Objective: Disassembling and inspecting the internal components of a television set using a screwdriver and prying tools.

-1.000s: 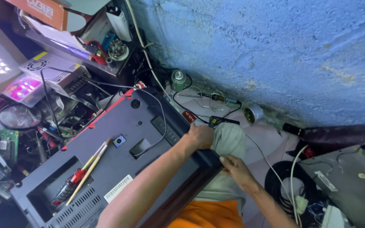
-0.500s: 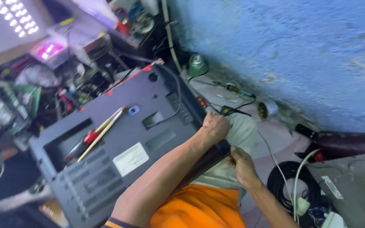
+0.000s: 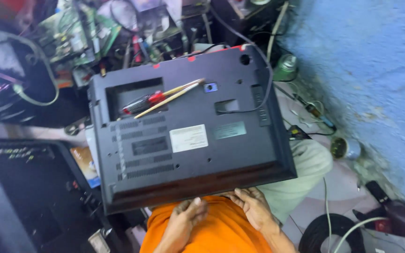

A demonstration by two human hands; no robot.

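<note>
A large dark grey monitor back panel lies face down across my lap, its vents and two labels facing up. My left hand grips its near edge at the middle, fingers curled under. Just to the right, my right hand holds the same near edge. A red-handled screwdriver and two thin yellow sticks rest in and beside the recess on the panel's upper left. A black cable runs over the panel's right side.
A blue rough wall stands on the right. Circuit boards and tangled wires crowd the far side. A black speaker cabinet sits at the left. A green can, a tape roll and a cable coil lie on the floor.
The panel has swung round so its long near edge now faces me. Both hands have shifted from its right corner to the middle of that edge. My view has tilted down.
</note>
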